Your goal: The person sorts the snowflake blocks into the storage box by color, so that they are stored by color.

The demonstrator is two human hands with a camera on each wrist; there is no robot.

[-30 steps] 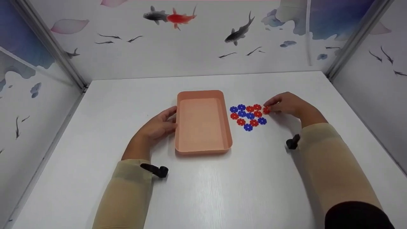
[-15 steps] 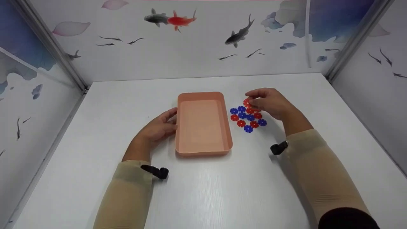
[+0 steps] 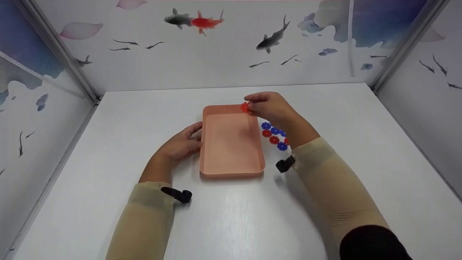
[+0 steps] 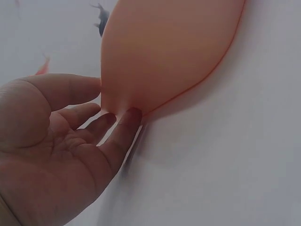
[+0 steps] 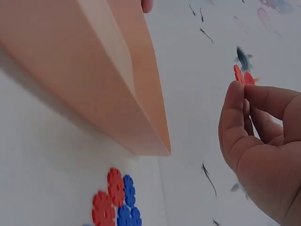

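- Near the middle of the white table (image 3: 231, 216), the peach-coloured tray (image 3: 231, 144) lay flat, hollow side up, with its long sides running away from the person.
- At the tray's left wall, the left hand (image 3: 180, 144) rested its fingertips (image 4: 127, 129) against the outside; the fingers were relaxed and slightly bent, touching the wall without curling round it.
- By the tray's far right corner, the right hand (image 3: 272, 107) pinched a red flower-shaped disc (image 3: 244, 107) between thumb and finger. The head view showed the disc overlapping the far rim; the right wrist view showed it raised, apart from the tray.
- Just beside the tray's right wall, a cluster of red and blue discs (image 3: 274, 139) lay on the table, close together; the right wrist and forearm hid part of it, so the full count could not be told from the head view.
- On both forearms were beige sleeves (image 3: 339, 180), with a small black device (image 3: 285, 164) at each wrist.
- Behind the table stood a pale wall (image 3: 216, 65) printed with grey and red fish.
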